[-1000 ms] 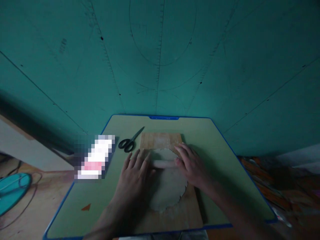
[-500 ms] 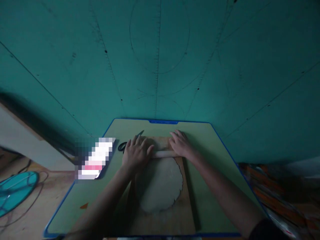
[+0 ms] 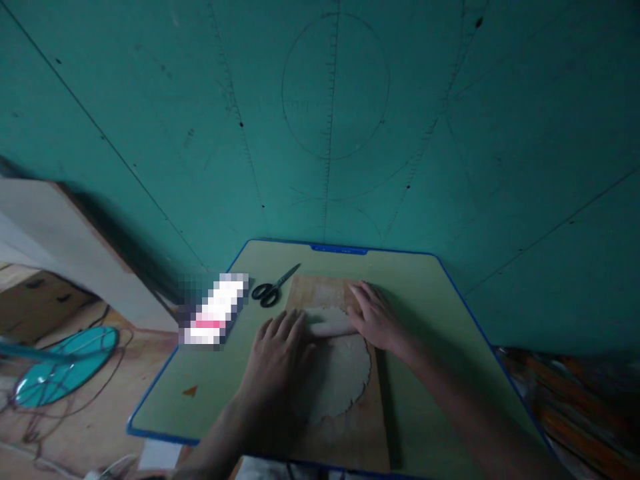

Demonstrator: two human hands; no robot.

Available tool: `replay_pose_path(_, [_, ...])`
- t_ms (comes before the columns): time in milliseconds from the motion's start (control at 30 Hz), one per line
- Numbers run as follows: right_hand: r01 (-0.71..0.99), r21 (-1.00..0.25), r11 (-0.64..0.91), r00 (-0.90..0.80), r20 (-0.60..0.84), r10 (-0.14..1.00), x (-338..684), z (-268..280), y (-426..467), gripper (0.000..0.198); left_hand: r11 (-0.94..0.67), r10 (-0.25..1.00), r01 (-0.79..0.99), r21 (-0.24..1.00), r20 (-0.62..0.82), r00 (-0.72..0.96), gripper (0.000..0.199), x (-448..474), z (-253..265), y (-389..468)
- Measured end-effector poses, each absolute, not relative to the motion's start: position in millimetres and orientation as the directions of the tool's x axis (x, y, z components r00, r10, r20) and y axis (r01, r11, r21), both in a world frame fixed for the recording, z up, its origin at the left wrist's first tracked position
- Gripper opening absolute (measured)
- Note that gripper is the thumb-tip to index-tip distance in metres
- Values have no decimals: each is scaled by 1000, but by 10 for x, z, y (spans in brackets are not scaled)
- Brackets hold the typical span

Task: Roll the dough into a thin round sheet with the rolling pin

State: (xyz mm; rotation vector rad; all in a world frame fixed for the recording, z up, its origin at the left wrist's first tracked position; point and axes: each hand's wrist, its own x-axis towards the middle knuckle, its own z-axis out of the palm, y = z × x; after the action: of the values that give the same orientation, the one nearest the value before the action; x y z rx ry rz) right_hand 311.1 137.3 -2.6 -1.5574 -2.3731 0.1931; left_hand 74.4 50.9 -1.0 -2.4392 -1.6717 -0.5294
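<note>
A flat, roughly round sheet of pale dough [image 3: 333, 383] with a ragged edge lies on a wooden board [image 3: 367, 430]. Across its far part rests a pale rolling pin [image 3: 330, 326], with a strip of dough showing beyond it. My left hand [image 3: 277, 347] lies over the pin's left end, palm down, its thumb hidden in shadow. On the right end is my right hand [image 3: 374, 319], fingers reaching forward past the pin. Both hands cover the pin's ends. Black-handled scissors [image 3: 270, 292] lie beyond my left hand, beside the board's far left corner.
The board sits on a pale green table [image 3: 425, 393] with a blue rim, against a green wall [image 3: 450, 167]. At the table's left edge is a blurred-out bright screen [image 3: 215, 310]. A small orange triangle [image 3: 191, 391] lies nearby. A turquoise round base [image 3: 67, 367] and cables are on the floor.
The rolling pin has come toward me over the dough with both hands on it, uncovering dough behind it and the scissors. The view has shifted a little left.
</note>
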Motion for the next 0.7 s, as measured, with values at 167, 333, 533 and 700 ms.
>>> replay_pose_path(167, [900,-267,344,-332,88,939,3107,-1,1289,52,-457,848,878,145,370,380,47,704,32,258])
replay_pose_path(333, [904,-265,335,-339,31,940,3110,18,1287,52,-484,825,854,191,425,372,49,705,-86,207])
replay_pose_path(533, [934,-236,269,-281,-16,960,3103,26,1282,53,-494,827,833,249,431,361,57,724,-186,193])
replay_pose_path(700, [937,-197,290,-300,-18,954,3120,39,1302,56,-487,840,812,321,428,334,60,731,-228,174])
